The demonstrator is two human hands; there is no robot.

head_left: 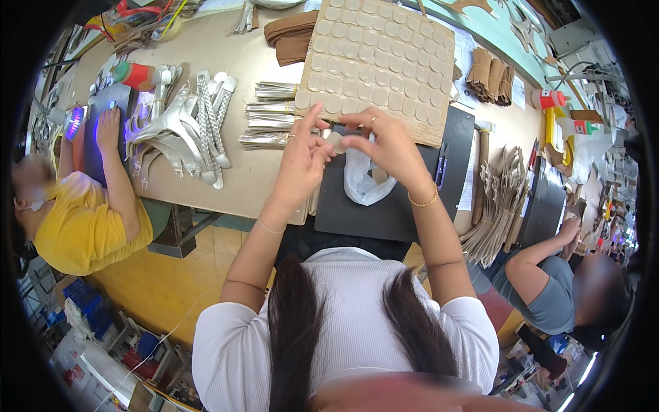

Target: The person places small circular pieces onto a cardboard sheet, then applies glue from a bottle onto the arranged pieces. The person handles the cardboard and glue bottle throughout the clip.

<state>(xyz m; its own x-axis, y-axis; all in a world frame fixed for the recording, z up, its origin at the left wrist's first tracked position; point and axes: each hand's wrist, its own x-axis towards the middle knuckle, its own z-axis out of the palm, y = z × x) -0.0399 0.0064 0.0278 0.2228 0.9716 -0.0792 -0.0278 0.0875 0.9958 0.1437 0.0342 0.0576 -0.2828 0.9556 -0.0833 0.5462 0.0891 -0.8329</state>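
Observation:
Both hands meet over the black mat [429, 216], at the near edge of a board covered with rows of pale rounded patches [374, 55]. A small pale rounded patch [335, 141] sits between them. My left hand [302, 154] has it pinched from the left, index finger raised. My right hand [390, 145] grips it from the right with thumb and fingers curled in; the fingertips partly hide it. Just below my right hand lies a clear plastic bag [364, 189] with pale pieces in it.
Bundles of silvery strips [268, 117] lie left of the board, with white shoe straps [182, 127] beyond. To the right are a hammer [482, 154] and bundled beige straps [500, 199]. A person in yellow [86, 220] sits left, a person in grey-blue [549, 288] right.

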